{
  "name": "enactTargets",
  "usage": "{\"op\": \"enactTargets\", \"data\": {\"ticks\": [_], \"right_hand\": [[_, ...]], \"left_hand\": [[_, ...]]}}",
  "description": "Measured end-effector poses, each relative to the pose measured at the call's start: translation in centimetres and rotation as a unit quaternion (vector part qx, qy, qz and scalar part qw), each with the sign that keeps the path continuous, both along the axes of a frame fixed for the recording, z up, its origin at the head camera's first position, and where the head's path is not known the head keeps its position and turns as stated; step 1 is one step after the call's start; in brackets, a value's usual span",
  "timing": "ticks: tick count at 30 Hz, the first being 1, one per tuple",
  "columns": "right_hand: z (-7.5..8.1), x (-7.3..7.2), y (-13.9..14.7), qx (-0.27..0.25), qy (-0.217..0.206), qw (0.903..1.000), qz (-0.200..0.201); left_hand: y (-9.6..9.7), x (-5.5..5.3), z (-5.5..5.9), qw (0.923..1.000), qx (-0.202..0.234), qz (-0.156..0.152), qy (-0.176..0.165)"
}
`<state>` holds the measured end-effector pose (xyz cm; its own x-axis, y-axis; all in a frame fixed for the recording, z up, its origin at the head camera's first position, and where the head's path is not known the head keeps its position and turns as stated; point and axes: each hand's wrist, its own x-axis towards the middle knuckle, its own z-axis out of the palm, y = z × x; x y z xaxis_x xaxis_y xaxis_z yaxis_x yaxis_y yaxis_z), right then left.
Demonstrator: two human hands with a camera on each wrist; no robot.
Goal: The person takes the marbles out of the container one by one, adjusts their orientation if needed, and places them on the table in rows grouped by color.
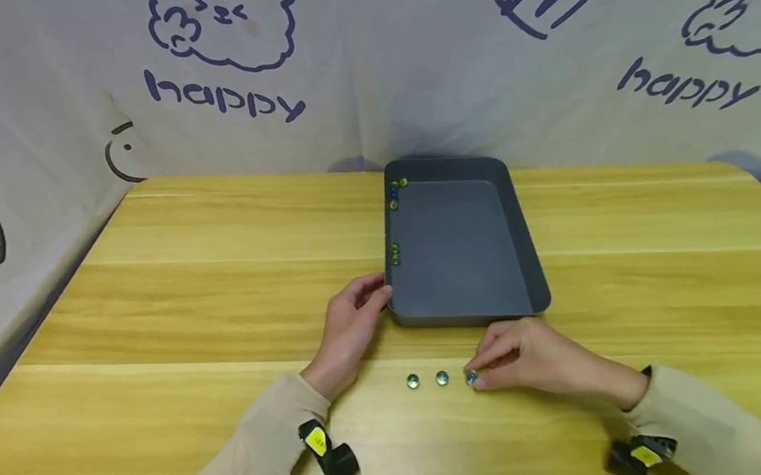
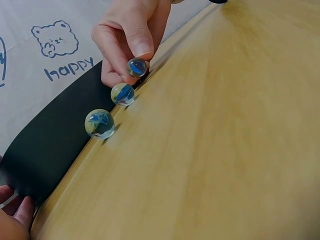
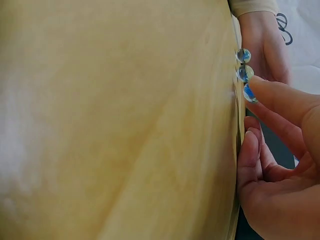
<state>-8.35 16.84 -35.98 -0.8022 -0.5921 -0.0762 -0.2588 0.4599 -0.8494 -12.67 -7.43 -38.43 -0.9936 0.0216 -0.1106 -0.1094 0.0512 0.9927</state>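
In the head view my right hand [image 1: 537, 357] pinches a clear marble with a blue swirl [image 1: 471, 377] between thumb and index finger, at the tabletop. Two similar marbles, the middle one [image 1: 441, 378] and the left one [image 1: 412, 381], sit in a row to its left. My left hand [image 1: 352, 325] holds the near left corner of a dark grey rectangular tray [image 1: 532, 266], thumb toward the front. The left wrist view shows the pinched marble [image 2: 136, 67] under the right thumb. Several green and blue marbles [image 1: 395, 255] lie inside the tray along its left wall.
The tray stands on a wooden table [image 1: 216, 307], its far end near a white cloth backdrop [image 1: 414, 56] with drawings. A black strap [image 1: 333, 456] hangs at the left wrist, and another [image 1: 633, 458] at the right wrist.
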Motion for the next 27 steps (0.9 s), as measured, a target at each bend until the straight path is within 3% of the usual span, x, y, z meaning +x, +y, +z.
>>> {"op": "enactTargets", "data": {"ticks": [9,27], "right_hand": [[0.07,-0.2,0.14,0.008,0.02,0.9997,0.013],[0.05,-0.53,0.29,0.036,-0.005,0.9989,0.029]], "left_hand": [[0.1,-0.11,0.17,1.0,0.003,0.0,-0.001],[0.06,-0.1,0.18,1.0,0.002,-0.003,-0.007]]}}
